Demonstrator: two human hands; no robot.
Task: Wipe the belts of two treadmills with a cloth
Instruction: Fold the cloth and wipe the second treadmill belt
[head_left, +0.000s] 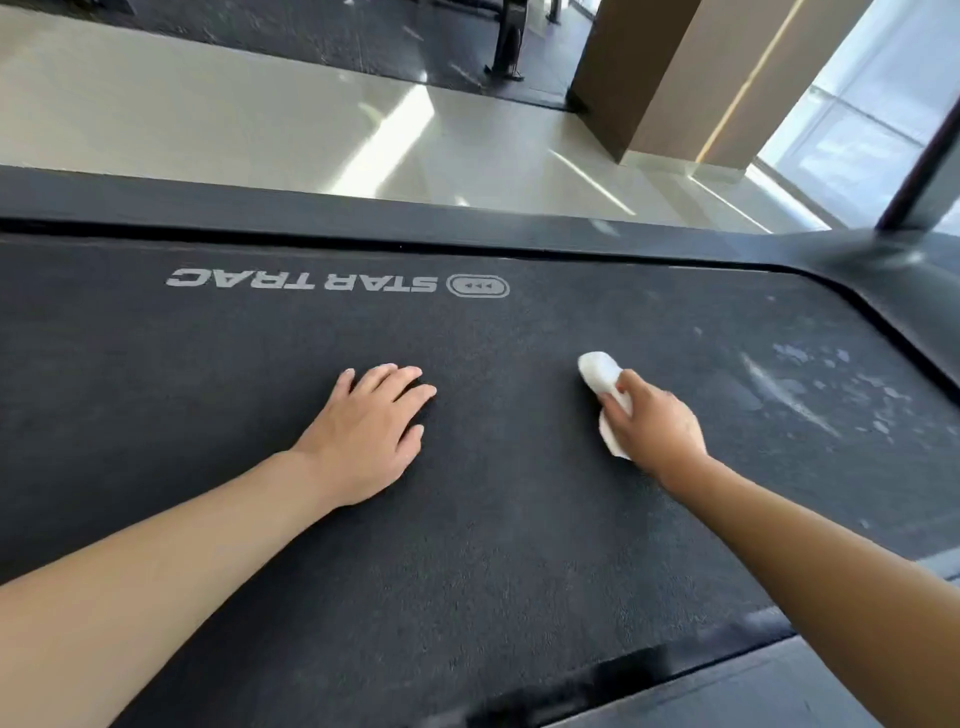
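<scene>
The right hand (657, 421) grips a small white cloth (602, 382), bunched into a pad with its rounded end poking out past the fingers and pressed onto the treadmill belt (467, 519), roughly mid-width and a little toward the right end. The left hand (369, 421) lies flat and spread on the belt well to the left of the cloth, fingers straight, holding nothing, apparently bracing the body. To do this stroke well, I would judge the cloth should travel rightward into the pale, dusty smears (810, 384) near the belt's curved right corner, with firm even pressure and overlapping passes, since that patch looks untouched while the middle reads as clean. The belt is dark charcoal with a fine grainy, matte texture that likely drags on fabric, so short strokes should keep the pad from unrolling. White lettering (301, 283) reading STAR TRAC runs along the far side. A smooth, slightly glossy black side rail (363, 218) borders the belt beyond it, and past that lies a pale polished floor (260, 135) catching bright window glare
</scene>
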